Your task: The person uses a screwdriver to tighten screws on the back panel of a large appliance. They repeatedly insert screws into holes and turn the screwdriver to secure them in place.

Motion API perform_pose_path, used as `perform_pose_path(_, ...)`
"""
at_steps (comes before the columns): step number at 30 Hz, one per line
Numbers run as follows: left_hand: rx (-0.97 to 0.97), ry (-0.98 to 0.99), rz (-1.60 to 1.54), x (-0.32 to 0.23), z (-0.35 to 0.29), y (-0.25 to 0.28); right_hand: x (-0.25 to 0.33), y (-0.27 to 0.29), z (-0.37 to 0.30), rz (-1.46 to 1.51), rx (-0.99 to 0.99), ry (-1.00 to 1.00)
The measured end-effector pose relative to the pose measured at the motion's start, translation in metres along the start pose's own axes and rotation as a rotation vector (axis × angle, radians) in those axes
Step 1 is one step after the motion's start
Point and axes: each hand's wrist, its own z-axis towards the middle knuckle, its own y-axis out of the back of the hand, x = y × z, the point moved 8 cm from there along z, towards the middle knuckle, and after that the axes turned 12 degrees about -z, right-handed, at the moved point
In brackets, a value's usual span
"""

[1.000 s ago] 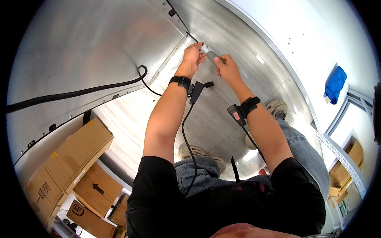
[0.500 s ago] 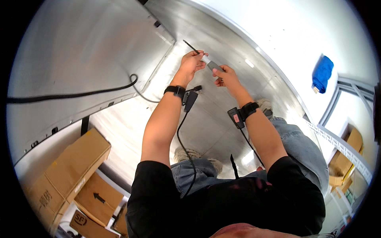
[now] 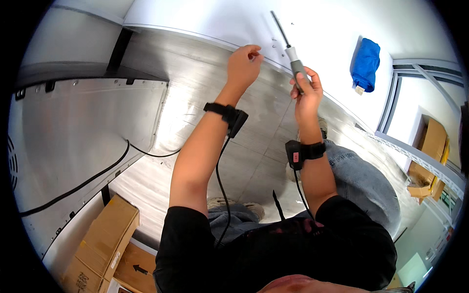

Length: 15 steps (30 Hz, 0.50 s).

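Observation:
My right hand (image 3: 308,90) grips a screwdriver (image 3: 295,61) by its grey handle, which has a pale collar. Its dark shaft points up and away, over a white surface (image 3: 322,29). To the left, my left hand (image 3: 244,66) is apart from the screwdriver, with its fingers curled in toward the thumb. Whatever those fingers may hold is too small or hidden to make out. Several small dark spots, perhaps screws or holes, dot the white surface near the shaft. Each wrist wears a black strap with a small cabled device (image 3: 238,122).
A metal cabinet (image 3: 93,122) stands at left, with a black cable (image 3: 93,183) running across it. Cardboard boxes (image 3: 105,239) are stacked at lower left. A blue cloth bundle (image 3: 366,63) lies on the white surface. A metal frame (image 3: 410,156) and another carton (image 3: 432,146) are at right.
The screwdriver has left my left hand and swung up to the right in my right hand. My left hand has drawn apart from it. The view has shifted toward the white surface.

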Motion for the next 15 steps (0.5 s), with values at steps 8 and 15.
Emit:
perform_pose_path(8, 0.118, -0.161, 0.366, 0.006, 0.043, -0.05, 0.009, 0.046, 0.031, 0.076, -0.088, -0.006)
perform_pose_path(15, 0.048, -0.238, 0.409, 0.003, 0.041, -0.051, 0.005, 0.041, 0.035, -0.007, 0.018, 0.036)
